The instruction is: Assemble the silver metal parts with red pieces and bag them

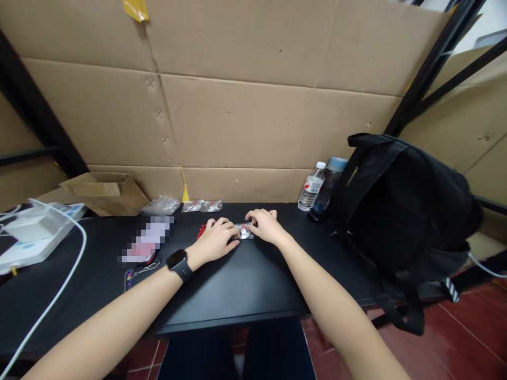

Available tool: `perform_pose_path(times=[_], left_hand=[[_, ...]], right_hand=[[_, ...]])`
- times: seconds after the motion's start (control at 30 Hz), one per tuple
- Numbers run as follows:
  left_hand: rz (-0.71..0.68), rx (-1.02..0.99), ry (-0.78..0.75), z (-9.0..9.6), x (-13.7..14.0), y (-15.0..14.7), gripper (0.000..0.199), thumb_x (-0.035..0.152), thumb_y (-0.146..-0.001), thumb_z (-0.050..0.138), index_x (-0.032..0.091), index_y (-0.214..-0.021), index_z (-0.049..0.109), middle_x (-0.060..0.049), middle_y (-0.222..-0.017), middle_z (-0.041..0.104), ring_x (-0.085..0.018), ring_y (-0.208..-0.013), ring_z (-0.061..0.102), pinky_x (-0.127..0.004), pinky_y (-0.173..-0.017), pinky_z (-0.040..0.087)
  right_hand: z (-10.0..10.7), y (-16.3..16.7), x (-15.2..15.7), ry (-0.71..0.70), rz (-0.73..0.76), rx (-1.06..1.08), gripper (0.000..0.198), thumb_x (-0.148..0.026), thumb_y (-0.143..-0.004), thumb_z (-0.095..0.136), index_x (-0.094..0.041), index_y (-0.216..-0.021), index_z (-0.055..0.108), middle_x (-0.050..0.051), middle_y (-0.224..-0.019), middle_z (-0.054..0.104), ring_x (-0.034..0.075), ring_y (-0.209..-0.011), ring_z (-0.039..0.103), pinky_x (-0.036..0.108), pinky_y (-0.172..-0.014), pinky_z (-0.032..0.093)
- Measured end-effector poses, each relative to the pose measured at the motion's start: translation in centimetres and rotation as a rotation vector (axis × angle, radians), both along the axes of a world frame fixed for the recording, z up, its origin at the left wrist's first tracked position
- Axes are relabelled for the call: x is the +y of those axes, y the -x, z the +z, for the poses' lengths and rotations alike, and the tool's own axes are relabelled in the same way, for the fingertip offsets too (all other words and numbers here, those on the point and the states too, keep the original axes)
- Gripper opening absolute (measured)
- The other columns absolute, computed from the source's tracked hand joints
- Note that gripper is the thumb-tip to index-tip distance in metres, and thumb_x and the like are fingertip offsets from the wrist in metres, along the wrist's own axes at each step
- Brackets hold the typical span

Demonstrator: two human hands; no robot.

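A small clear plastic packet with something silvery and a bit of red inside lies on the black table between my two hands. My left hand, with a dark watch on its wrist, has curled fingers at the packet's left end. The fingers of my right hand are bent over its right end, thumb and forefinger close to the plastic. Both hands' fingertips are partly hidden. Tucked against the left hand's knuckles is a red knobbly bunch, partly covered by that hand.
Similar packets and clear bags lie along the cardboard wall. At left are a paper bag, power strip, blurred phone-like object and keychain. Bottles and a black backpack stand right.
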State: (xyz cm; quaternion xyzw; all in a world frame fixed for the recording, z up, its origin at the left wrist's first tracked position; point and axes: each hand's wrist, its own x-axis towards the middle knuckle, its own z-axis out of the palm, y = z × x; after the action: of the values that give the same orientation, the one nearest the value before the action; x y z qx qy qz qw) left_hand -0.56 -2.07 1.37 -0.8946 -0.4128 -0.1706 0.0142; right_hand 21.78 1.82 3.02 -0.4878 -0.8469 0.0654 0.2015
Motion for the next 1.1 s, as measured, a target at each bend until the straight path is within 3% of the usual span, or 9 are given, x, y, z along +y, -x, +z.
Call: perform_pose_path(times=[0.13,0.33,0.4,0.5,0.57,0.67,0.8,0.97,1.1], left_hand=[[-0.007,0.000,0.033,-0.1,-0.1,0.1,0.021,0.039,-0.098,0.054,0.030,-0.105,0.072,-0.005,-0.113,0.071,-0.029,-0.119,0.050,-0.047,-0.097,0.029],[-0.010,0.009,0.011,0.7,0.8,1.5,0.026,0.037,-0.098,0.053,0.034,-0.115,0.071,-0.005,-0.122,0.071,-0.029,-0.125,0.051,-0.048,-0.101,0.029],[0.074,-0.022,-0.015,1.5,1.9,3.3,0.027,0.038,-0.098,0.049,0.032,-0.111,0.073,-0.005,-0.120,0.072,-0.029,-0.122,0.054,-0.048,-0.102,0.030],[0.311,-0.122,-0.068,2.4,3.7,6.9,0.031,0.038,-0.097,0.047,0.028,-0.106,0.075,-0.008,-0.119,0.073,-0.030,-0.117,0.057,-0.047,-0.103,0.035],[0.362,-0.130,-0.044,2.5,4.7,9.1,0.030,0.035,-0.095,0.048,0.028,-0.103,0.076,-0.007,-0.116,0.074,-0.031,-0.115,0.058,-0.046,-0.103,0.037],[0.275,-0.135,0.059,1.9,5.5,11.0,0.030,0.038,-0.092,0.049,0.028,-0.100,0.077,-0.005,-0.113,0.076,-0.027,-0.111,0.063,-0.040,-0.101,0.042],[0.112,-0.109,0.215,1.1,5.9,10.9,0.031,0.045,-0.092,0.051,0.027,-0.096,0.077,-0.003,-0.104,0.077,-0.023,-0.101,0.068,-0.032,-0.094,0.046],[0.020,-0.110,0.197,0.9,5.6,9.7,0.026,0.043,-0.091,0.056,0.027,-0.097,0.076,-0.004,-0.105,0.075,-0.022,-0.101,0.068,-0.032,-0.096,0.045],[0.075,-0.117,0.163,0.4,5.5,9.4,0.024,0.038,-0.092,0.055,0.028,-0.097,0.077,-0.005,-0.109,0.074,-0.022,-0.107,0.065,-0.035,-0.102,0.042]], right_hand=[[0.6,-0.4,-0.4,0.050,0.220,-0.080,0.015,-0.027,-0.092,0.068,-0.030,-0.103,0.077,0.004,-0.107,0.067,0.022,-0.106,0.057,0.035,-0.090,0.031],[-0.2,0.0,-0.7,0.079,0.169,-0.217,0.032,-0.028,-0.094,0.063,-0.035,-0.125,0.070,0.009,-0.122,0.061,0.028,-0.117,0.055,0.042,-0.096,0.037],[-0.5,0.3,-0.7,0.071,0.134,-0.253,0.039,-0.030,-0.096,0.060,-0.035,-0.135,0.064,0.011,-0.132,0.058,0.031,-0.121,0.054,0.045,-0.097,0.038],[-1.0,0.8,-0.6,0.057,0.084,-0.285,0.042,-0.036,-0.100,0.053,-0.035,-0.142,0.058,0.012,-0.149,0.049,0.034,-0.126,0.051,0.050,-0.100,0.038],[-1.4,1.4,-0.6,0.045,0.059,-0.296,0.043,-0.041,-0.102,0.047,-0.035,-0.144,0.056,0.012,-0.157,0.043,0.035,-0.131,0.048,0.053,-0.102,0.037],[-1.9,2.3,-0.4,0.022,0.017,-0.302,0.046,-0.046,-0.104,0.040,-0.034,-0.147,0.051,0.010,-0.163,0.036,0.035,-0.137,0.042,0.057,-0.105,0.034],[-2.3,3.2,0.6,0.068,-0.019,-0.317,0.052,-0.051,-0.104,0.034,-0.033,-0.152,0.045,0.010,-0.167,0.029,0.037,-0.143,0.035,0.065,-0.108,0.029],[-2.1,4.2,2.9,0.151,-0.053,-0.313,0.055,-0.054,-0.103,0.033,-0.035,-0.154,0.042,0.007,-0.168,0.026,0.038,-0.147,0.031,0.070,-0.109,0.027],[-1.9,5.7,4.6,0.183,-0.083,-0.281,0.055,-0.053,-0.102,0.034,-0.036,-0.154,0.041,0.007,-0.168,0.027,0.037,-0.147,0.031,0.070,-0.108,0.028]])
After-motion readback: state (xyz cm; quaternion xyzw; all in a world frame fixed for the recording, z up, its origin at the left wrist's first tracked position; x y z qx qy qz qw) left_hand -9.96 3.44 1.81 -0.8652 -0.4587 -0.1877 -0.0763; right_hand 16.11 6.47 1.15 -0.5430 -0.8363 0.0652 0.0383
